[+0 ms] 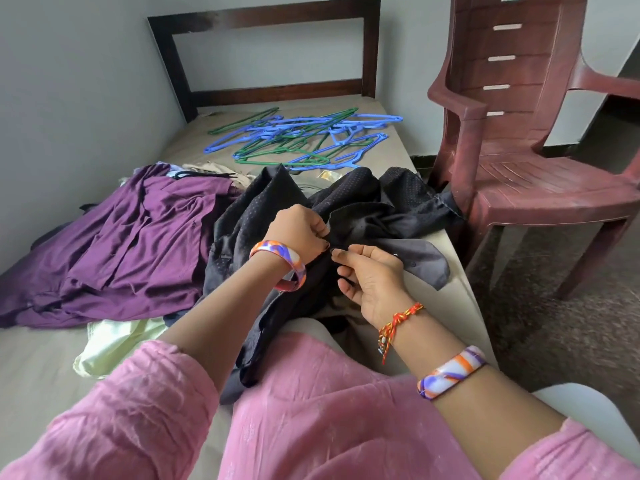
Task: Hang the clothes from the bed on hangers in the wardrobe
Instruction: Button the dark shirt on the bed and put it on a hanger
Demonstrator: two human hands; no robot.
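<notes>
A black dotted garment (349, 199) lies crumpled across the bed's right side and over my lap. My left hand (299, 230) pinches its fabric near the middle. Just below, my right hand (372, 277) pinches the same cloth with thumb and forefinger, palm turned up. A purple garment (121, 247) is spread out on the left. A pale green piece (110, 344) peeks out beneath it. Several blue and green plastic hangers (304, 140) lie in a loose heap near the headboard. No wardrobe is in view.
The bed (38, 372) has a beige sheet and a dark wooden headboard (266, 15). A maroon plastic chair (540, 150) stands close beside the bed's right edge. A grey wall runs along the left. Speckled floor shows at the right.
</notes>
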